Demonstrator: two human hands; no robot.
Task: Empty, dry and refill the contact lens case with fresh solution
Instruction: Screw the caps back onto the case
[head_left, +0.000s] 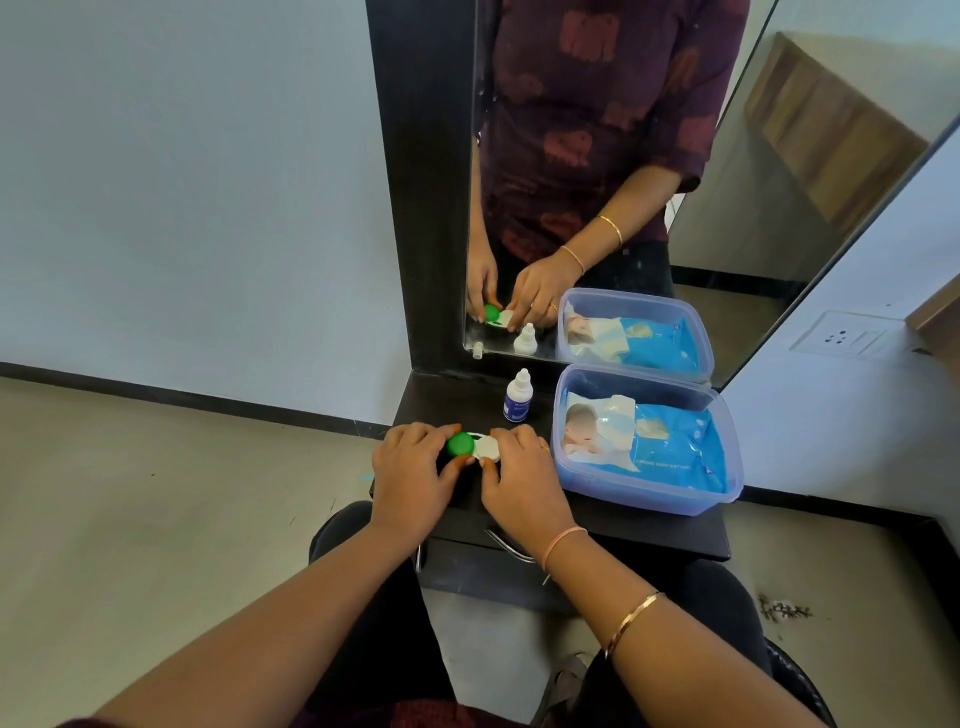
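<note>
On the dark counter (623, 530) under the mirror (597, 156), the contact lens case (480, 448) lies flat near the front edge, between the two hands. The left grip (410, 467) pinches the green cap (460, 444) between thumb and curled fingers; the right grip (524, 478) pinches the white cap (490, 447) the same way. Both caps look to be seated on their wells, so this reads as the opening step: unscrewing the case before it can be emptied. The next move probably calls for one hand to hold the body steady while the other twists its cap off, keeping the case level so old solution does not spill.

The case is small, two round wells joined side by side, one lid bright green, one white; whether liquid is inside cannot be seen. The solution bottle (517, 397) stands upright just behind it, capped. To the right, well clear, a clear plastic tub (649, 499) holds a blue pack of wipes (670, 441), likely for drying.
</note>
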